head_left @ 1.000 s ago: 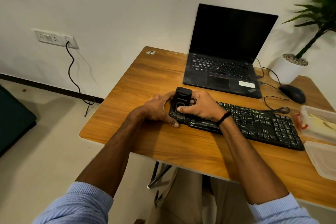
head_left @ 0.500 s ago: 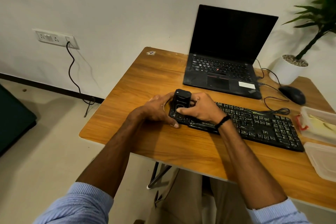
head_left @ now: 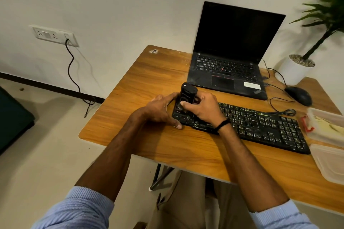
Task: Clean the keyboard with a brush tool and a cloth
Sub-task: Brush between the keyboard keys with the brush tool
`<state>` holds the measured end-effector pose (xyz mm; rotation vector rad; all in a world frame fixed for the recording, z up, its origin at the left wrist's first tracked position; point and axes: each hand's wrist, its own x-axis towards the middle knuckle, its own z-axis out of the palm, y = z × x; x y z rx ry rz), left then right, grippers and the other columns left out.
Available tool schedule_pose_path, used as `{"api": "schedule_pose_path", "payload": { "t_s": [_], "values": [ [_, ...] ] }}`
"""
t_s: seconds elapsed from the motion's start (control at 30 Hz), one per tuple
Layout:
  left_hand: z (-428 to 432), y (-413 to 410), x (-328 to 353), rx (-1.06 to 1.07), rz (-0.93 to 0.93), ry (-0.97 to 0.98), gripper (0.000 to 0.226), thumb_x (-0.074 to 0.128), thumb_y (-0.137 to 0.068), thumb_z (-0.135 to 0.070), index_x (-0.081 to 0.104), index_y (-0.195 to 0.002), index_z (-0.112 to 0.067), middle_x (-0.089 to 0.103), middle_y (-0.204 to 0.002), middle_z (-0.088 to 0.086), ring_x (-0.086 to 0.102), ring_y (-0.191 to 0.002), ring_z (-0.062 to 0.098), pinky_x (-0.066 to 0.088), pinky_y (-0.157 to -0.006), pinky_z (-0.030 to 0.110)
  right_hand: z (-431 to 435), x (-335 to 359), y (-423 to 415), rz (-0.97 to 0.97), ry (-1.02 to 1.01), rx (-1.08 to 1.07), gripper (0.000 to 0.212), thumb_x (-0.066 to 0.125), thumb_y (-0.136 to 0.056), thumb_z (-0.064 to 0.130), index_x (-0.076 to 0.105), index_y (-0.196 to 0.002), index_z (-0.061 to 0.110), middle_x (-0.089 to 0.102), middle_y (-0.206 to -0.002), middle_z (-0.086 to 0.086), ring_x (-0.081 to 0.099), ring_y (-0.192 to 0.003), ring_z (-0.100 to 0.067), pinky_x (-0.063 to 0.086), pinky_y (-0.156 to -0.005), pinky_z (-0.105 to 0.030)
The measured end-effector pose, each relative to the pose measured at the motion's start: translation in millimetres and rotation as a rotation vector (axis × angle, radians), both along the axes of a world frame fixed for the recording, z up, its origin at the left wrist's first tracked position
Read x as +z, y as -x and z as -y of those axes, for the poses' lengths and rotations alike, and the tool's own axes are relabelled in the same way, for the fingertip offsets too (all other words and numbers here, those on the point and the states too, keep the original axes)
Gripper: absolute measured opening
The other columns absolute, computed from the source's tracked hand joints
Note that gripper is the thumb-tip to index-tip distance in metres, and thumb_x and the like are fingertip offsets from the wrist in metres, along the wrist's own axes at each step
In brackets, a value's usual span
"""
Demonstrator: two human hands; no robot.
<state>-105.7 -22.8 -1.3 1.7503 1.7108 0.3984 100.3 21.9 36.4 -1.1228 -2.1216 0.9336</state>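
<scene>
Head view is showing the right hand (head_left: 202,107) gripping the brush tool (head_left: 188,93) upright on the left end of the keyboard (head_left: 260,126), mid-tabletop (head_left: 149,80), while the left hand (head_left: 160,109) is clasping that end. Pressing too hard is probably risking popped keycaps.

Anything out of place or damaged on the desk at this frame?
Nothing spilled or broken. The keyboard lies roughly parallel to the desk's front edge; the left hand holds its end and the right hand grips the brush tool upright on the keys. Only oddity: a worn-looking sticker at the desk's far left corner.
</scene>
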Motion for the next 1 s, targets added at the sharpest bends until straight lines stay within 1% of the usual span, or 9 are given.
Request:
{"api": "schedule_pose_path", "payload": {
  "t_s": [0.13, 0.27, 0.4, 0.47, 0.6, 0.67, 0.73, 0.87, 1.0],
  "values": [
    [-2, -1, -3, 0.002, -0.015, -0.058, 0.106, 0.094, -0.053, -0.064, 0.039, -0.141, -0.047, 0.043, -0.127, -0.013, 0.036, -0.130, 0.014, 0.038, -0.112, 0.041, -1, -3, 8, 0.031, 0.131, 0.190, 0.030, 0.084, -0.074, 0.026, 0.074, -0.102, 0.020, 0.075, -0.096, 0.009, 0.070, -0.091, -0.004, 0.057, -0.079, -0.023],
    [-2, 0, -5, 0.021, -0.013, -0.015, 0.117, 0.094, -0.055, -0.062, 0.030, -0.151, -0.044, 0.038, -0.131, -0.006, 0.033, -0.131, 0.019, 0.037, -0.111, 0.042, -5, 4, 18, 0.087, -0.049, 0.008, 0.024, 0.081, -0.077, 0.035, 0.072, -0.096, 0.023, 0.069, -0.081, 0.013, 0.063, -0.073, 0.001, 0.046, -0.057, -0.007],
    [-2, -1, -5, -0.024, -0.010, -0.098, 0.105, 0.092, -0.052, -0.069, 0.050, -0.143, -0.037, 0.050, -0.128, -0.016, 0.045, -0.129, 0.013, 0.040, -0.111, 0.035, -10, 7, 21, 0.170, 0.133, 0.261, 0.029, 0.084, -0.073, 0.035, 0.075, -0.097, 0.021, 0.074, -0.088, 0.008, 0.070, -0.083, -0.007, 0.058, -0.072, -0.026],
    [-1, -2, -3, -0.002, -0.007, -0.100, 0.104, 0.094, -0.056, -0.061, 0.048, -0.145, -0.033, 0.049, -0.128, -0.013, 0.043, -0.127, 0.012, 0.037, -0.108, 0.030, -12, 11, 25, 0.210, 0.069, 0.227, 0.032, 0.083, -0.076, 0.036, 0.073, -0.101, 0.021, 0.072, -0.089, 0.012, 0.067, -0.082, -0.004, 0.052, -0.067, -0.018],
    [1, -3, -1, 0.023, -0.022, -0.064, 0.116, 0.094, -0.058, -0.061, 0.030, -0.152, -0.036, 0.042, -0.142, -0.001, 0.035, -0.135, 0.020, 0.035, -0.111, 0.036, -17, 20, 31, 0.204, -0.062, 0.033, 0.030, 0.079, -0.079, 0.034, 0.071, -0.103, 0.018, 0.069, -0.085, 0.008, 0.065, -0.075, -0.008, 0.045, -0.054, -0.010],
    [0, -3, 2, -0.006, 0.000, -0.093, 0.100, 0.095, -0.063, -0.052, 0.042, -0.146, -0.033, 0.047, -0.131, -0.010, 0.042, -0.128, 0.014, 0.034, -0.108, 0.028, -17, 25, 33, 0.242, 0.062, 0.218, 0.024, 0.082, -0.077, 0.031, 0.072, -0.094, 0.018, 0.072, -0.081, 0.008, 0.069, -0.073, -0.008, 0.051, -0.056, -0.014],
    [-3, -1, 0, -0.025, 0.028, -0.103, 0.088, 0.096, -0.060, -0.054, 0.051, -0.134, -0.038, 0.054, -0.124, -0.014, 0.049, -0.123, 0.013, 0.039, -0.110, 0.033, -15, 26, 33, 0.292, 0.112, 0.332, 0.022, 0.083, -0.077, 0.032, 0.072, -0.090, 0.018, 0.073, -0.080, 0.007, 0.070, -0.073, -0.007, 0.055, -0.059, -0.021],
    [-1, 2, -1, 0.029, 0.048, -0.005, 0.127, 0.088, -0.043, -0.078, 0.029, -0.150, -0.042, 0.043, -0.145, 0.001, 0.039, -0.135, 0.024, 0.041, -0.114, 0.051, -23, 20, 37, 0.295, -0.139, 0.047, 0.030, 0.078, -0.079, 0.038, 0.069, -0.099, 0.018, 0.069, -0.084, 0.005, 0.063, -0.079, -0.015, 0.052, -0.062, -0.024],
    [-1, 2, 4, 0.001, 0.138, -0.005, 0.101, 0.096, -0.055, -0.059, 0.048, -0.140, -0.032, 0.055, -0.133, -0.008, 0.050, -0.127, 0.017, 0.044, -0.113, 0.043, -22, 27, 37, 0.359, 0.003, 0.282, 0.022, 0.081, -0.076, 0.036, 0.072, -0.088, 0.020, 0.072, -0.079, 0.003, 0.066, -0.070, -0.012, 0.052, -0.059, -0.026]
  ]
}}
